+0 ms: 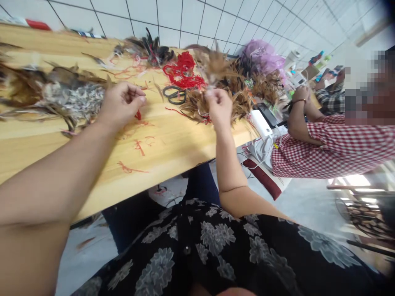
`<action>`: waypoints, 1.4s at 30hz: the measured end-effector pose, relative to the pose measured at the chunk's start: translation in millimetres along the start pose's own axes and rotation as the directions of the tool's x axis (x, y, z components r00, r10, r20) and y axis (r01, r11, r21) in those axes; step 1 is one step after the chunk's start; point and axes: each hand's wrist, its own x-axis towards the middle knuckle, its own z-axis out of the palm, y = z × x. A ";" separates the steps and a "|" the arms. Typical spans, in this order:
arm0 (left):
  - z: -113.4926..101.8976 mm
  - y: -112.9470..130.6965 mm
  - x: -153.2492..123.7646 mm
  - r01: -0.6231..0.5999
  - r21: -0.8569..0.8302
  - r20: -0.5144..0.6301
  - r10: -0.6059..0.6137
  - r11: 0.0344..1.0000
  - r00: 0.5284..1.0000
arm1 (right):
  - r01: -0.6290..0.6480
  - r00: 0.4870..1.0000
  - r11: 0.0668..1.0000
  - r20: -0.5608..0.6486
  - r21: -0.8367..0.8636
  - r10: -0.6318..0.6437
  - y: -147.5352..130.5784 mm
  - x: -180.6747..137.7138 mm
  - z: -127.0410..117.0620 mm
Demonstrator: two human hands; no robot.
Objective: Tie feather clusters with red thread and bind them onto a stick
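Right hand (219, 107): finger and thumb seem to pinch a brown feather bunch (217, 65) low down, maybe so the tops spread free.
Feather bunch: 12 o'clock from that hand.
Left hand (121, 102): curled; can't tell if it's holding anything.
Black-handled scissors (175, 97): 9 o'clock from right hand, likely for easy reach.

Long pale-yellow tabletop (163, 152): shows wood grain, smooth, low sheen. Heaped brown feathers (243, 102): wispy, ragged-edged. Tangled red yarn (185, 72): fibrous, matt. Crumpled purple bag (263, 57): thin, translucent plastic. White rounded oblong device (261, 123): smooth plastic. Square white wall tiles (169, 14): smooth.
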 end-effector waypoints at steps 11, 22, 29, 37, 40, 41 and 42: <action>-3.7 28.5 -13.0 0.021 0.280 0.142 -0.063 0.960 0.988 | -0.177 0.963 0.741 0.044 -0.648 0.268 15.7 11.4 -52.5; 2.6 6.8 -4.3 0.022 0.177 0.009 -0.024 0.984 1.000 | 0.191 0.949 0.671 0.309 -0.716 0.059 22.7 17.0 -94.1; -24.9 -3.3 16.9 -0.001 0.165 -0.316 0.054 0.986 0.947 | 0.555 0.801 0.712 0.507 -0.430 -0.318 -68.4 4.2 17.3; -60.8 0.9 20.5 0.181 0.376 -0.484 0.027 0.909 0.874 | 0.637 0.704 0.683 0.633 -0.358 -0.324 -64.0 4.5 133.4; -64.4 4.3 16.9 0.247 0.454 -0.482 0.002 0.856 0.876 | 0.615 0.729 0.701 0.599 -0.360 -0.332 -54.3 4.0 131.9; -65.5 4.7 16.6 0.261 0.470 -0.472 -0.010 0.843 0.881 | 0.606 0.736 0.709 0.593 -0.361 -0.327 -54.0 3.6 130.3; -66.8 4.5 16.7 0.272 0.483 -0.460 -0.023 0.832 0.888 | 0.596 0.736 0.716 0.603 -0.364 -0.307 -54.5 3.3 129.3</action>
